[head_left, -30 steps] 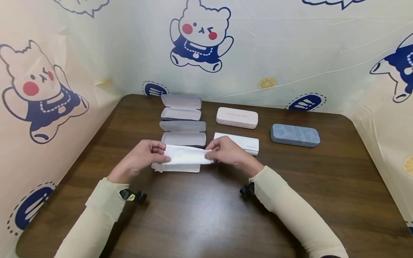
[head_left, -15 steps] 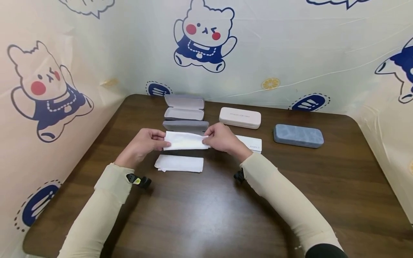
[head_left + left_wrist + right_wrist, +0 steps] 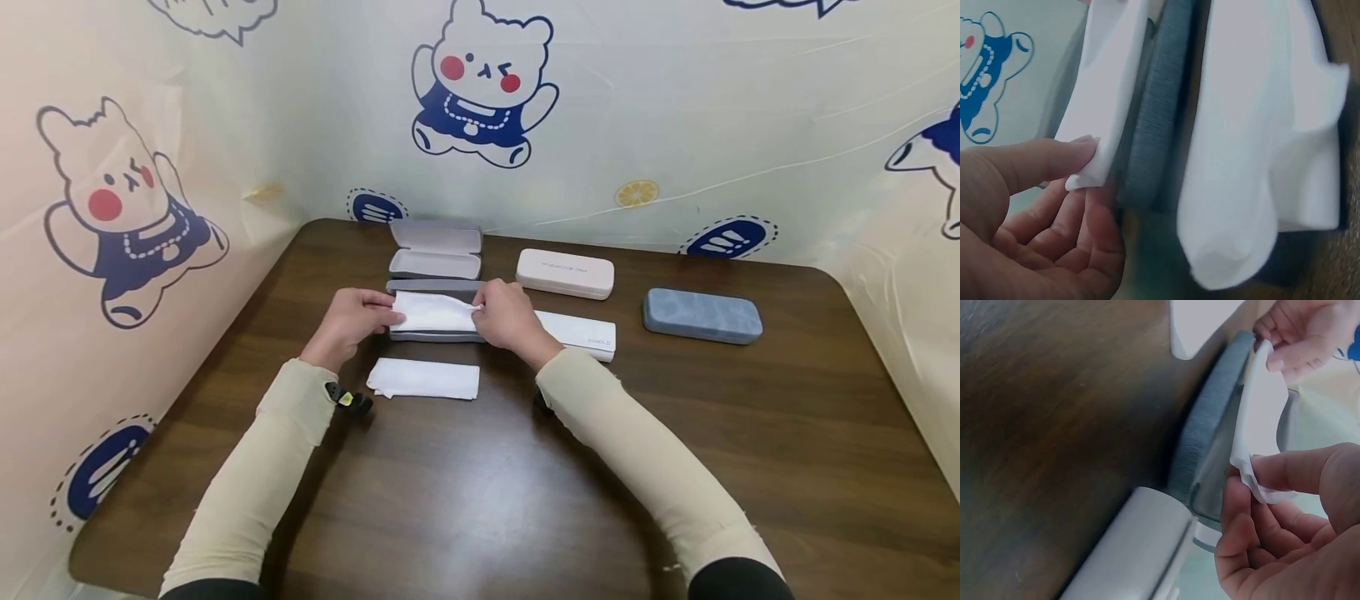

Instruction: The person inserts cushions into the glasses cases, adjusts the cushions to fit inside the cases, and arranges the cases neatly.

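Observation:
A folded white cloth [image 3: 433, 312] stretches between my two hands, right over the nearer open grey glasses case [image 3: 435, 337]. My left hand [image 3: 351, 321] pinches its left end between thumb and fingers, as the left wrist view shows with the left thumb [image 3: 1054, 159] on top. At the other end my right hand [image 3: 512, 315] pinches the cloth [image 3: 1263, 409] the same way. The case's front wall [image 3: 1207, 419] lies just under the cloth, and most of its inside is covered. On the table in front lies a second folded white cloth [image 3: 423, 379].
Another open grey glasses case [image 3: 435, 265] stands behind. To the right are a white case [image 3: 581, 332], partly behind my right hand, a pale pink case [image 3: 565, 273] and a blue case [image 3: 702, 315]. All rest on a brown wooden table [image 3: 450, 500] against a printed backdrop.
Both hands have carried the stretched cloth away from me, from above the second cloth to over the nearer open case. The second cloth now shows fully on the table.

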`<control>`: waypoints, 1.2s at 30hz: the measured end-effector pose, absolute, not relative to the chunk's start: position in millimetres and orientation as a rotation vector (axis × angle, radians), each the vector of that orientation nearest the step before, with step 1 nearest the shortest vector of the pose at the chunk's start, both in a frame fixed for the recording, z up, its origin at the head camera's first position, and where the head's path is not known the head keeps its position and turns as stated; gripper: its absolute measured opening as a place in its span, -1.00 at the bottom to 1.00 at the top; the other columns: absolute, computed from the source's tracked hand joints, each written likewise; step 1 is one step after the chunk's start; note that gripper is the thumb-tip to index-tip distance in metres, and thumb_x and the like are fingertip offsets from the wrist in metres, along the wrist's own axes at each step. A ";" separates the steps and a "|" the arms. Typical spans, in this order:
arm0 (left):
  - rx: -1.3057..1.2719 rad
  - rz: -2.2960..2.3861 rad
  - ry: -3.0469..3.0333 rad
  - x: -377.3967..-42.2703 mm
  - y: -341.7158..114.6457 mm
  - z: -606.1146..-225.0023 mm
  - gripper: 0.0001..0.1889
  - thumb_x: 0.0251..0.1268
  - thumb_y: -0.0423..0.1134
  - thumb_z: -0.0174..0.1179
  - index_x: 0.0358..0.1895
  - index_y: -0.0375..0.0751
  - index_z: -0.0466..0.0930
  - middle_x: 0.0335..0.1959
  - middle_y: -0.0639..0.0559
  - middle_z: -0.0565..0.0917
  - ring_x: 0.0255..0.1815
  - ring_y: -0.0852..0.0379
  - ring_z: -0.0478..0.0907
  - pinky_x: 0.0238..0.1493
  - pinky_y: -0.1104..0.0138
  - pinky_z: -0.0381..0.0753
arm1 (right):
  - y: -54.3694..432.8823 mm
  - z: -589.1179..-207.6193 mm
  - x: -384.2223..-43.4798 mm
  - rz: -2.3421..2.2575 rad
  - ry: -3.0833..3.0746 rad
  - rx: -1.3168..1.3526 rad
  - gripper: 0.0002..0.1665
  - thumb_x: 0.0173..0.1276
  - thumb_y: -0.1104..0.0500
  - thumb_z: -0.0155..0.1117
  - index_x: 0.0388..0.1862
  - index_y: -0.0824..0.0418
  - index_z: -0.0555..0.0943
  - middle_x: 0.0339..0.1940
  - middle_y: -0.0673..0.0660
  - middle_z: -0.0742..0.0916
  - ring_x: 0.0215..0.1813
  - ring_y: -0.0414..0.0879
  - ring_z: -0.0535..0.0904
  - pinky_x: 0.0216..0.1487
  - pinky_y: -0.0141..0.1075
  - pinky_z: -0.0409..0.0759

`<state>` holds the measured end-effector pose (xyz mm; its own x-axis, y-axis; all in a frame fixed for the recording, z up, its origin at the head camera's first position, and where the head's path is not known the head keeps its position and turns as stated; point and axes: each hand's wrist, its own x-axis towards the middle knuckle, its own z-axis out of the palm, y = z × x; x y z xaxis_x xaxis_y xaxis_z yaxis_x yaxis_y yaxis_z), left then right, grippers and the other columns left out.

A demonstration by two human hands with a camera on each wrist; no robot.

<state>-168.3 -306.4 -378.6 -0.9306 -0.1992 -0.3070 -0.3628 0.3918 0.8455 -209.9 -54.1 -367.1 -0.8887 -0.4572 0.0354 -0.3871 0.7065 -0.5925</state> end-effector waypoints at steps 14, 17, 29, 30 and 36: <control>-0.577 1.491 2.629 -172.0 -303.2 -383.0 -0.57 0.09 -0.30 0.53 -0.02 -0.29 0.56 -0.14 -0.19 0.73 -0.14 -0.05 0.62 0.00 0.13 0.54 | -65.0 -385.3 -206.6 -0.689 2.943 -0.730 -0.85 0.42 0.26 0.24 -0.35 0.18 0.70 -0.39 0.12 0.74 -0.50 -0.05 0.59 -0.54 -0.20 0.55; -0.577 1.463 2.640 -172.1 -303.6 -384.6 -0.55 0.07 -0.32 0.54 -0.01 -0.30 0.53 -0.14 -0.19 0.73 -0.16 -0.04 0.64 -0.03 0.14 0.55 | -66.5 -389.0 -206.4 -0.676 2.936 -0.736 -0.78 0.43 0.24 0.25 -0.46 0.15 0.65 -0.48 0.10 0.70 -0.53 -0.06 0.58 -0.57 -0.20 0.54; -0.529 1.418 2.719 -173.4 -305.1 -391.6 -0.53 -0.02 -0.37 0.58 -0.08 -0.30 0.52 -0.25 -0.15 0.73 -0.26 -0.03 0.64 -0.19 0.18 0.56 | -60.2 -390.8 -208.1 -0.632 3.034 -0.779 -0.82 0.38 0.21 0.32 -0.43 0.23 0.69 -0.52 0.13 0.70 -0.48 -0.03 0.59 -0.45 -0.13 0.59; -0.532 1.420 2.714 -172.9 -305.6 -391.6 -0.53 -0.02 -0.36 0.58 -0.06 -0.29 0.51 -0.24 -0.16 0.72 -0.25 -0.04 0.64 -0.17 0.17 0.57 | -58.0 -389.8 -208.5 -0.646 3.044 -0.785 -0.80 0.38 0.22 0.32 -0.46 0.24 0.67 -0.54 0.13 0.69 -0.49 -0.03 0.58 -0.45 -0.13 0.58; -0.489 1.422 2.690 -167.4 -311.0 -387.1 -0.41 0.04 -0.31 0.56 0.12 -0.27 0.45 -0.14 -0.20 0.67 -0.15 -0.12 0.61 0.01 0.05 0.58 | -41.3 -380.6 -213.5 -0.828 3.072 -0.717 -0.80 0.40 0.21 0.32 -0.43 0.27 0.67 -0.54 0.12 0.67 -0.45 -0.01 0.56 -0.44 -0.13 0.55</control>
